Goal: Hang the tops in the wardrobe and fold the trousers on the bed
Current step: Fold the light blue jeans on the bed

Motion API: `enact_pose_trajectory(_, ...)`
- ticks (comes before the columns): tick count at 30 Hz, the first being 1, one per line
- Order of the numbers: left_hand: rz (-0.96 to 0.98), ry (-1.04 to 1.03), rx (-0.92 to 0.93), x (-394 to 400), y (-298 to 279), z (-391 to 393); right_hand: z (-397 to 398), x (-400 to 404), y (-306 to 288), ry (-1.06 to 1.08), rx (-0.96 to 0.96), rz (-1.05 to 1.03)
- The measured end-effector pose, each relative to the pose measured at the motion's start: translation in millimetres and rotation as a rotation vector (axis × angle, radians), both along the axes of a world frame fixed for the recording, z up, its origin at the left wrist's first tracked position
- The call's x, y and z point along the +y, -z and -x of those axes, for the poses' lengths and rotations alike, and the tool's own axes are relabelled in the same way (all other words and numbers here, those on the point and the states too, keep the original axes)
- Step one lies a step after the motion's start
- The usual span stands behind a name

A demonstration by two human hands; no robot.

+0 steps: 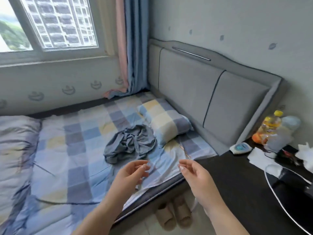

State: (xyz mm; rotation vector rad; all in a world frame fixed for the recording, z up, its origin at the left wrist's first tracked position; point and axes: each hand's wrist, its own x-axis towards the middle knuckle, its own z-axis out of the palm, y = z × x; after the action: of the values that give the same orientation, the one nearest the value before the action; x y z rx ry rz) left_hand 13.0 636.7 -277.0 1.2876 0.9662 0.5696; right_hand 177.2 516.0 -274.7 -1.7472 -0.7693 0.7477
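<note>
While both grips are empty, left hand (130, 173) and right hand (194, 173) loosely curled, the crumpled grey garment (129, 144) lies just beyond them on the bed (76, 150), within your reach.

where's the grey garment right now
In the head view the crumpled grey garment lies mid-bed on the checked sheet, just left of the pillow and beyond both empty hands.

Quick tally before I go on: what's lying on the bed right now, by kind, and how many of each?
Crumpled grey garment: 1
Checked pillow: 1
Folded quilt: 1
Total: 3
Both hands, left and right, hover over the bed's edge holding nothing.
</note>
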Motion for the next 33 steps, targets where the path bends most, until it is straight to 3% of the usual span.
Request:
enact_pose_trajectory(9, -0.005, -0.014, 0.071, 183, 42, 14, 3, 176, 42, -0.037, 0.064, 0.085)
enact_pose_trajectory(19, 0.209, -0.149, 0.213, 308, 126, 37, -8, 313, 107, -0.122, 0.128, 0.255)
enact_pose_trajectory(26, 0.303, -0.311, 0.261, 366, 198, 36, -18, 408, 188, -0.32, 0.095, 0.344)
enact_pose_trajectory(33, 0.44, -0.403, 0.278, 420, 333, 32, 0, 485, 330, -0.459, 0.057, 0.432)
